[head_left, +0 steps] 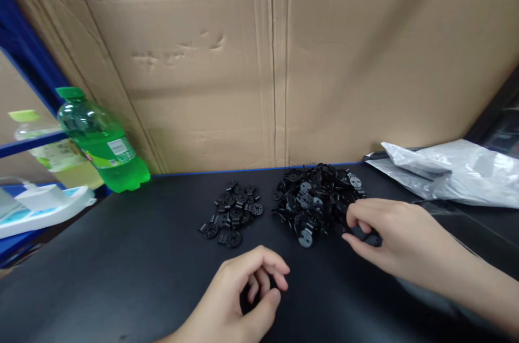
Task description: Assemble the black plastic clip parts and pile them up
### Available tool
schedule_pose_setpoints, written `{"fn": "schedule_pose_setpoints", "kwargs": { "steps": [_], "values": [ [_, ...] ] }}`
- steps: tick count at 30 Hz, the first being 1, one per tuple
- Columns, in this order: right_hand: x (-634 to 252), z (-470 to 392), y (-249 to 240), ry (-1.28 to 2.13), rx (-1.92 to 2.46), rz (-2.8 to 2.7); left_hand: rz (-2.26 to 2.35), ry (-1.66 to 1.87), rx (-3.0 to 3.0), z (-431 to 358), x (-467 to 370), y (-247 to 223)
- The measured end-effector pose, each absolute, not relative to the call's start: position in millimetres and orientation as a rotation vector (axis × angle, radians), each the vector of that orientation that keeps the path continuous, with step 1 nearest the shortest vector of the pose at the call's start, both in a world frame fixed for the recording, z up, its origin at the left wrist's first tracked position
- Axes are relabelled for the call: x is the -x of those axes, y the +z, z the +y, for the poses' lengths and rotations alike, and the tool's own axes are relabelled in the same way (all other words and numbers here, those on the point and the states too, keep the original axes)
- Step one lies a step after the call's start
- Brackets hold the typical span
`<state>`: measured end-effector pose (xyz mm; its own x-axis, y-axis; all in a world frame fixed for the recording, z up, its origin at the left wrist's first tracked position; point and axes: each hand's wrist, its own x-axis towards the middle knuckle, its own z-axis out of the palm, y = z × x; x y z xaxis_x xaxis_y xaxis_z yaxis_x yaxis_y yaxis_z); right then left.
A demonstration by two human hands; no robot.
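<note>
Two heaps of small black plastic pieces lie on the black table, each piece a round disc with a short tab. The larger heap (pixel 312 202) is right of the middle, with the smaller heap (pixel 237 210) to its left. At the larger heap's right edge is my right hand (pixel 389 232), its fingers curled and the thumb close to them. Something dark shows inside its curl, too unclear to name. My left hand (pixel 247 294) hovers nearer to me, below the gap between the heaps. Its fingers are bent, the thumb stands apart from them, and nothing shows between.
A cardboard wall (pixel 203 72) rises behind the black table (pixel 121 272). Leaning at the left is a green drink bottle (pixel 109 143); another bottle (pixel 60 153) and a white power strip (pixel 52 208) stand beyond a blue frame. Grey plastic bags (pixel 462 170) lie back right.
</note>
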<state>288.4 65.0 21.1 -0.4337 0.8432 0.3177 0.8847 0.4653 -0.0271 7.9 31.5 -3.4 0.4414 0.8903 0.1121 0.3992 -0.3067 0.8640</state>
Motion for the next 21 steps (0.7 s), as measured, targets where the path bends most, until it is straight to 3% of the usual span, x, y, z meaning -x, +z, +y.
{"fn": "schedule_pose_setpoints", "kwargs": {
  "steps": [7,16,21],
  "values": [
    [-287.1,63.6,27.3,-0.060,1.372,-2.177,1.102,0.794,-1.899,30.7,-7.1,-5.7],
    [-239.6,32.5,14.9,0.843,1.215,-2.145,0.904,0.872,-1.660,27.6,-12.8,0.5],
    [-226.7,30.5,-2.9,1.348,1.250,-1.819,0.874,0.841,-1.579,28.7,-11.8,0.8]
  ]
}}
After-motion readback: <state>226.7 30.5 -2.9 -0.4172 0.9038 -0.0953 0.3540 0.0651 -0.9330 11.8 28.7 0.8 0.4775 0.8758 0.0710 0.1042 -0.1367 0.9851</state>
